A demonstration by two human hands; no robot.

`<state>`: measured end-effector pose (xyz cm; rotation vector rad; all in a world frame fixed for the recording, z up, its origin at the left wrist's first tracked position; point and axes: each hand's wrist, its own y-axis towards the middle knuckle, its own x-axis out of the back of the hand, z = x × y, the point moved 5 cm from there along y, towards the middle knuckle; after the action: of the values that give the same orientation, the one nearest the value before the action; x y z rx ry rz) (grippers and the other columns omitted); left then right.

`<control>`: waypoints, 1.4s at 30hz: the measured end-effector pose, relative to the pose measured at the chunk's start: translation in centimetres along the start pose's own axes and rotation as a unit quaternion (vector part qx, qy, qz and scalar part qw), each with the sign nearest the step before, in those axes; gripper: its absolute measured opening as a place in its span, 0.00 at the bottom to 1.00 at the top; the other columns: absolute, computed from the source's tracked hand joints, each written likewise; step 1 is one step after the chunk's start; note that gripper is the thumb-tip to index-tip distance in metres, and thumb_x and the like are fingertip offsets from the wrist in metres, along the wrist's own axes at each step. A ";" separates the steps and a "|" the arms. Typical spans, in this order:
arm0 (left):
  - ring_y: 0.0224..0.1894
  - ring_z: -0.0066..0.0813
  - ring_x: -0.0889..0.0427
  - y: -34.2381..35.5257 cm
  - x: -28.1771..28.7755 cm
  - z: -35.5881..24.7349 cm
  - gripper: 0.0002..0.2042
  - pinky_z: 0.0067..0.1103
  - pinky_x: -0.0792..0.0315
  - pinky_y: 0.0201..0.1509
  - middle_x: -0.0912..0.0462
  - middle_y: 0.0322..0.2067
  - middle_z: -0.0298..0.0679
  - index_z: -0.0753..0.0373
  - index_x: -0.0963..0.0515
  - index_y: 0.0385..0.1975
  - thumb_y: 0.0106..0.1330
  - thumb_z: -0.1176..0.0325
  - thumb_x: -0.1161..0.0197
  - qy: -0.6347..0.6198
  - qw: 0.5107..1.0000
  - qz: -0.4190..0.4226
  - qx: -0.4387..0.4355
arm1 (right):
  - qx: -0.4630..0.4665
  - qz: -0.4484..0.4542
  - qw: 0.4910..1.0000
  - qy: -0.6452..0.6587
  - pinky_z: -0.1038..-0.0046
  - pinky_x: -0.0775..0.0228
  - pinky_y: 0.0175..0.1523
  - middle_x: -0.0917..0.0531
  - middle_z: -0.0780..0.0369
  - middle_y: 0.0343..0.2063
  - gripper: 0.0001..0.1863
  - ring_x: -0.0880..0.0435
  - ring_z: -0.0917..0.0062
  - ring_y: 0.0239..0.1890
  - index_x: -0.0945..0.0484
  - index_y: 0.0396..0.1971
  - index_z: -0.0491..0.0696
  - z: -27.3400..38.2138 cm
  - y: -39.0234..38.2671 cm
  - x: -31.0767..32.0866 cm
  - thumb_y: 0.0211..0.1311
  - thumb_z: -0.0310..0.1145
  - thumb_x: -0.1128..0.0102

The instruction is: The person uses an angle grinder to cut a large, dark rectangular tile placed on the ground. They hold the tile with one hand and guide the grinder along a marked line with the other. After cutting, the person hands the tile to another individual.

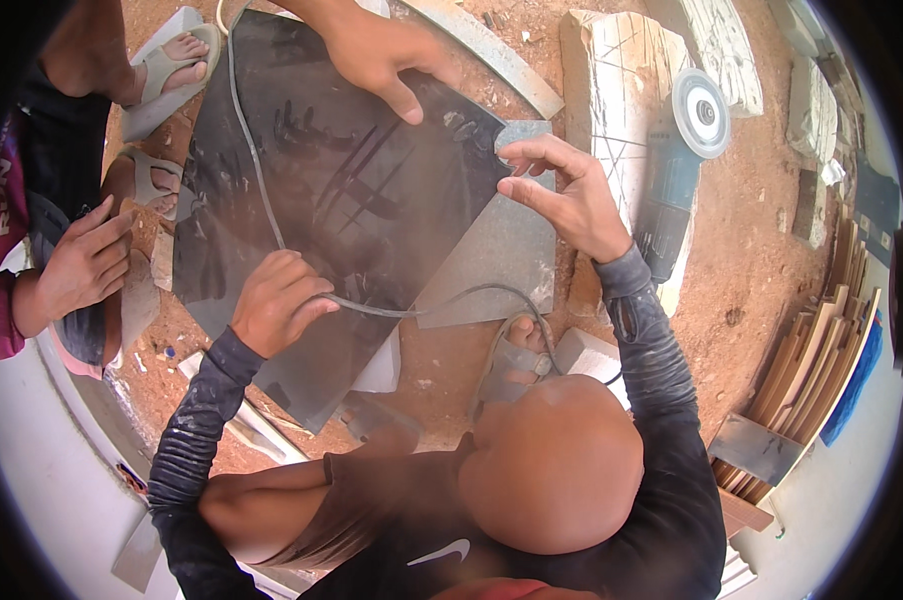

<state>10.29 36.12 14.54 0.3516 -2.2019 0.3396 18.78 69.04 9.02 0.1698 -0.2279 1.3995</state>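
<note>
A large dark glossy tile lies in front of me, with smudges on its surface. My left hand is closed around a grey cable over the tile's near part; the cable runs up across the tile and loops right toward my knee. At the tile's right corner is my right hand, thumb and forefinger apart beside the edge; whether they touch it I cannot tell. Another person's hand rests on the tile's far part. An angle grinder with a pale round disc lies right of my right hand.
Pale blocks stand on the reddish dirt floor, the grinder resting on one. Beneath the dark tile shows a grey slab. Stacked wooden strips lean at far right. At left, a person's hand is near the tile, with sandalled feet beside it.
</note>
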 end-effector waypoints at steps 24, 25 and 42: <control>0.39 0.48 0.20 0.3 -0.7 -0.1 0.12 0.40 0.27 0.57 0.18 0.32 0.44 0.65 0.18 0.33 0.53 0.67 0.25 0.028 0.999 0.035 0.008 | 0.000 -0.026 0.999 0.019 0.71 0.28 0.47 0.16 0.62 0.40 0.23 0.18 0.74 0.41 0.18 0.52 0.49 -0.6 -1.0 1.0 0.56 0.36 0.25; 0.39 0.48 0.20 0.5 -0.7 -0.1 0.12 0.40 0.27 0.57 0.18 0.31 0.44 0.65 0.18 0.33 0.53 0.67 0.25 0.029 0.999 0.039 0.007 | -0.003 -0.028 0.999 0.024 0.71 0.28 0.46 0.16 0.62 0.40 0.24 0.18 0.74 0.41 0.18 0.53 0.49 -0.7 -1.2 0.9 0.56 0.36 0.25; 0.40 0.49 0.21 2.2 -1.0 0.2 0.12 0.37 0.27 0.49 0.19 0.33 0.43 0.65 0.18 0.32 0.52 0.68 0.24 0.020 0.995 0.089 0.046 | 0.025 -0.065 0.990 0.121 0.73 0.26 0.48 0.17 0.60 0.41 0.24 0.18 0.74 0.40 0.17 0.51 0.47 -1.8 -1.4 -1.1 0.51 0.27 0.24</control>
<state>9.97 38.18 13.39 0.1975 -2.1872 0.5426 20.08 68.23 7.01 0.0536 0.0182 1.2832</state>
